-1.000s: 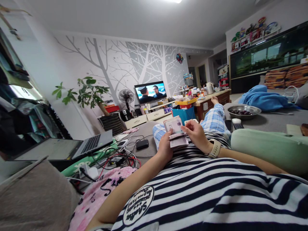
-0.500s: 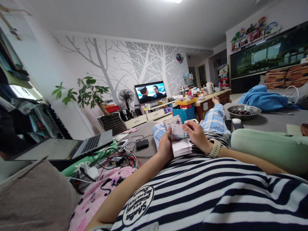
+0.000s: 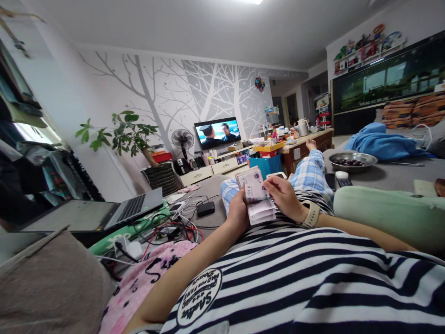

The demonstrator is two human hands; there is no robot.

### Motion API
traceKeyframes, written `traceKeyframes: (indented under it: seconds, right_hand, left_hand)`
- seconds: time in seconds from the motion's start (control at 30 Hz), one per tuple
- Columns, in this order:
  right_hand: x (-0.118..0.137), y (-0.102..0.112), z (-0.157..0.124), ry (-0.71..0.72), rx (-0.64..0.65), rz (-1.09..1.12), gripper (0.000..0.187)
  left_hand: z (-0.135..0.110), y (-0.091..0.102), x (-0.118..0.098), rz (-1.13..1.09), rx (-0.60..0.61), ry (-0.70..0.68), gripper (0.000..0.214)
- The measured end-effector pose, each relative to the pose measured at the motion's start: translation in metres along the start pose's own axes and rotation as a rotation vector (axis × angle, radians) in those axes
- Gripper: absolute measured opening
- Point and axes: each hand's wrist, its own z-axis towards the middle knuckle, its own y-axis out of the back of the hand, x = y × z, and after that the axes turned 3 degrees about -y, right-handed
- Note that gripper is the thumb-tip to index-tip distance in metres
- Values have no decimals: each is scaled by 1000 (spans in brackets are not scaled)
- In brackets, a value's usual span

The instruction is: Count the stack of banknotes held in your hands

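Observation:
A stack of purple-white banknotes (image 3: pixel 253 188) is in my left hand (image 3: pixel 239 211), its fingers closed round the left edge. Some notes hang folded below the stack, toward my striped shirt (image 3: pixel 278 260). My right hand (image 3: pixel 284 198), with a pale watch on the wrist, pinches the right edge of the stack between thumb and finger. The notes hide part of the fingers. A pale phone-like object (image 3: pixel 277 176) shows just behind my right hand.
On the left lie an open laptop (image 3: pixel 134 208), tangled cables and a black box (image 3: pixel 206 208). To the right are a green cushion (image 3: pixel 382 213), a remote (image 3: pixel 344 182) and a metal bowl (image 3: pixel 371 162) of dark round fruit. My legs stretch toward a cluttered table (image 3: pixel 306 139).
The note that my right fingers held bent over the stack has shifted, and another printed face now shows flatter on top. The hanging notes moved slightly. Both hands stay almost in place.

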Motion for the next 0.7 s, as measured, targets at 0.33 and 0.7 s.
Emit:
traceKeyframes:
  seconds: [0.33,0.7]
  right_hand:
    - [2,0,-1,26,27,18,34]
    - [-2,0,-3,48,94,50,41]
  left_hand:
    - [6,9,3,93,54,-106,17]
    - [8,14,4,96,1,-94,23]
